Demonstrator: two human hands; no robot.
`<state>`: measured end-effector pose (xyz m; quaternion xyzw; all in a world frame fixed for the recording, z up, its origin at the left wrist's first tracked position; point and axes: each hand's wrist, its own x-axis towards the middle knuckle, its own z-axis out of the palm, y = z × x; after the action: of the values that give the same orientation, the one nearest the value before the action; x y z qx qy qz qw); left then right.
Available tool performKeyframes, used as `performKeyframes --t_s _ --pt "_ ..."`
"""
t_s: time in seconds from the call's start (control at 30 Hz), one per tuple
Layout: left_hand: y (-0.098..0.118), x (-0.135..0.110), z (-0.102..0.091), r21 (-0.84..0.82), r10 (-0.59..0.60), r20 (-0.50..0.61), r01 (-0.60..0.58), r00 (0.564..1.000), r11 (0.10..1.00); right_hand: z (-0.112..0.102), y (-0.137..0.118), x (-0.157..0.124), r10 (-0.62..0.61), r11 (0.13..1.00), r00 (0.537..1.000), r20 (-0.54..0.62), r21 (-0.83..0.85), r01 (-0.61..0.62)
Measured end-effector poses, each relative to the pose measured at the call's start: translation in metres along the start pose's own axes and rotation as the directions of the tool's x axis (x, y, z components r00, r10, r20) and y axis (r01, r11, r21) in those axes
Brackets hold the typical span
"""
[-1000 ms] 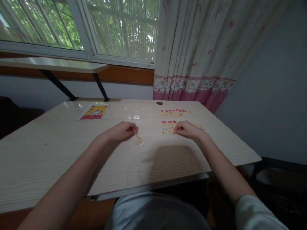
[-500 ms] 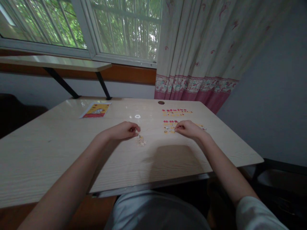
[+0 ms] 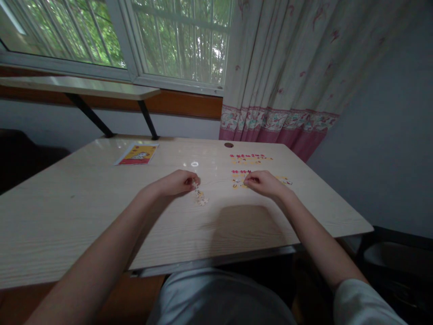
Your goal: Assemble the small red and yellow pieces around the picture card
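Pinching a puzzle piece (image 3: 195, 184) mid-tabletop, the left hand (image 3: 176, 183) sat nearly closed; the curled right hand (image 3: 265, 183), hold unclear, risked nudging the joined rows (image 3: 238, 182) apart.

Pale wooden table (image 3: 84, 216), picture card (image 3: 137, 154) at far left, loose puzzle pieces (image 3: 201, 197) near middle, joined puzzle strips (image 3: 250, 159) at right, cable hole (image 3: 228, 145) behind them.

Stretched forward over table (image 3: 67, 216), palms down: left hand (image 3: 176, 183) curled, fingertips pinched together; right hand (image 3: 265, 184) curled likewise.
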<state>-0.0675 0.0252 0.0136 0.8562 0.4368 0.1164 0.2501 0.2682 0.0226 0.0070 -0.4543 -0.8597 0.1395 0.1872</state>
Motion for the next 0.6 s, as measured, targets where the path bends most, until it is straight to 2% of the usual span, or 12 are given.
performKeyframes --t_s 0.13,0.27,0.5,0.6 --pt "0.011 0.000 0.002 -0.151 -0.040 -0.066 0.030 0.997 0.988 0.003 -0.004 0.001 -0.033 0.999 0.999 -0.012 0.013 0.033" --pt "0.027 0.004 0.008 -0.391 -0.144 -0.097 0.095 0.985 0.915 0.011 -0.012 0.003 -0.085 0.996 0.996 -0.017 0.013 0.085" --pt "0.034 0.011 0.017 -0.578 -0.152 -0.101 0.066 0.983 0.813 0.025 -0.026 0.007 -0.151 0.988 0.988 0.020 0.035 0.150" --pt "0.036 0.012 0.021 -0.625 -0.117 -0.136 0.006 0.984 0.780 0.028 -0.030 0.007 -0.181 0.983 0.983 0.008 0.031 0.181"
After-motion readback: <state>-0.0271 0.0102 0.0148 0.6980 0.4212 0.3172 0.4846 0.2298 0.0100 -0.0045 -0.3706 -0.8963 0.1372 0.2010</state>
